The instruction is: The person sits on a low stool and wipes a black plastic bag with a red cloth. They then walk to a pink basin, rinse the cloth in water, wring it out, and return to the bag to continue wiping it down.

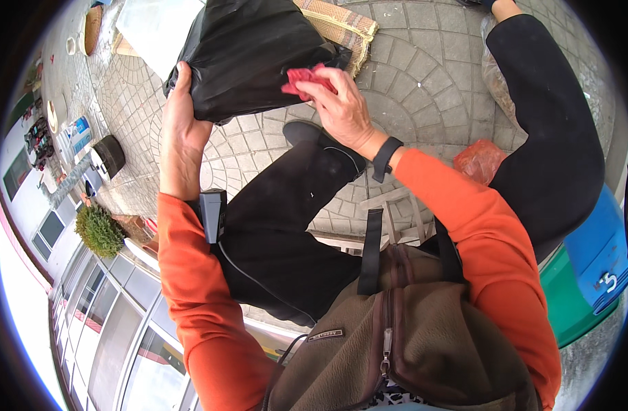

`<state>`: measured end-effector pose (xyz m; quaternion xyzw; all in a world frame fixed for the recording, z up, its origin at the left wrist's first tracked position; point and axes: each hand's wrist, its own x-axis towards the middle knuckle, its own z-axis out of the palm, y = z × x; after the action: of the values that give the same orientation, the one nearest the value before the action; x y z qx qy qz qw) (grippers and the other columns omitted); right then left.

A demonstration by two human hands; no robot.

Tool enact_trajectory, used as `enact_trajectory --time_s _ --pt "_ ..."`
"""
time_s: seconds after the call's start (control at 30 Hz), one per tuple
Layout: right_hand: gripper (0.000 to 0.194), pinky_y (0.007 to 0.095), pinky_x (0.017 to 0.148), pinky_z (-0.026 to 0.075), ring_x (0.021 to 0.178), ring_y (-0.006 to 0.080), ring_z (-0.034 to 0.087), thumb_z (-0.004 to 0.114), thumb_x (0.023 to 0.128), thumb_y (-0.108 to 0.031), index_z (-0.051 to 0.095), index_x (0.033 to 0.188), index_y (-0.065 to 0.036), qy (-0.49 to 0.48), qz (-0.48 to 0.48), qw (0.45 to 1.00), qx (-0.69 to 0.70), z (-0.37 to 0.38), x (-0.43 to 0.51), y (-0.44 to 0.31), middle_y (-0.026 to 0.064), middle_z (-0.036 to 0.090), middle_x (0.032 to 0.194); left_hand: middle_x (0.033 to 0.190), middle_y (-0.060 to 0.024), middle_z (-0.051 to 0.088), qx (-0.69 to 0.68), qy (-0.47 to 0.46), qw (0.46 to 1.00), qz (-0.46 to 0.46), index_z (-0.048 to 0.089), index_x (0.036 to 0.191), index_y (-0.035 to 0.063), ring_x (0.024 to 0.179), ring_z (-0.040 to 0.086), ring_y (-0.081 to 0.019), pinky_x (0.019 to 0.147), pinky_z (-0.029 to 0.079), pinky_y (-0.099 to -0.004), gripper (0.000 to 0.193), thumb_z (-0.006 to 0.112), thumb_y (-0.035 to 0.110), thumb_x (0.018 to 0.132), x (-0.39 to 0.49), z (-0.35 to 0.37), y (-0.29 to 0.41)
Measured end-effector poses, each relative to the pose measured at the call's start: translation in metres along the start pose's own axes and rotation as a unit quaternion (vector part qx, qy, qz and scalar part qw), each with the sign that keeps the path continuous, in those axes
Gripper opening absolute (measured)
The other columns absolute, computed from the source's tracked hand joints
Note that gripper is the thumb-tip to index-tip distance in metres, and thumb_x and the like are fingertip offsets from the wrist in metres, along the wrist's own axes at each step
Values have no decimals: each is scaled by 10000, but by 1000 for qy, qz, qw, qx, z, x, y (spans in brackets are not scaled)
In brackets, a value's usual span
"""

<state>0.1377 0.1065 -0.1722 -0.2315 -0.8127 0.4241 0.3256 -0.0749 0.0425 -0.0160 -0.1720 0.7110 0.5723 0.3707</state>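
My left hand (183, 115) grips the near left edge of a black plastic bag (252, 56), its thumb lying on top. The bag is held up over the paving, slightly bulged and creased; its contents are hidden. In my right hand (344, 105) a crumpled red wad (308, 82) is pinched between thumb and fingers, at the bag's lower right side. Whether the wad is cloth or thin plastic is unclear, as is whether it touches the bag.
Under and beyond the bag lie a woven mat (344, 28) and a white sheet (149, 25). A red plastic bag (478, 160) sits by my right leg (550, 118). Blue (599, 246) and green containers (560, 303) stand at right. Leftward are a white bucket (75, 138) and a shrub (100, 231).
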Motion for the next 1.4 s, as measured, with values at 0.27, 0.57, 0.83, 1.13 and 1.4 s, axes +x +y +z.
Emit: enact_trajectory --time_s 0.27,0.57,0.83,1.13,1.4 --pt "328 379 819 527 978 279 583 609 852 -69 670 1142 -210 -46 25 998 -21 42 76 29 75 565 1078 1260 -138 647 -21 -1 1000 -5 562 1294 5 1125 638 -278 995 508 -439 483 520 403 1024 0 -3 1" --pt "166 442 784 509 917 365 616 587 919 -123 623 1081 -131 -24 -83 994 67 65 118 52 129 569 1070 1263 -140 648 -21 -13 1000 -11 569 1282 6 1116 650 -273 1011 509 -434 426 499 351 1041 11 -13 1" --pt "166 493 788 509 955 423 622 561 916 -141 655 1038 -81 12 142 990 -24 28 88 62 228 612 1073 1256 -124 647 -62 1 998 22 566 1268 7 1113 640 -269 1024 497 -430 450 455 387 1054 21 -17 2" --pt "275 383 832 521 968 281 647 634 897 -74 611 1169 -109 -101 367 924 11 16 -52 57 109 630 1096 1232 -104 652 -17 -49 997 55 570 1263 -4 1065 649 -227 961 523 -393 420 494 349 1047 25 -18 -4" --pt "338 354 974 513 1133 183 625 460 1047 -203 529 1341 -52 -99 469 621 620 -55 13 3 68 629 1265 1556 -239 289 56 21 987 147 199 1534 -10 1450 294 -334 1185 236 -488 776 563 420 1001 -41 -28 8"
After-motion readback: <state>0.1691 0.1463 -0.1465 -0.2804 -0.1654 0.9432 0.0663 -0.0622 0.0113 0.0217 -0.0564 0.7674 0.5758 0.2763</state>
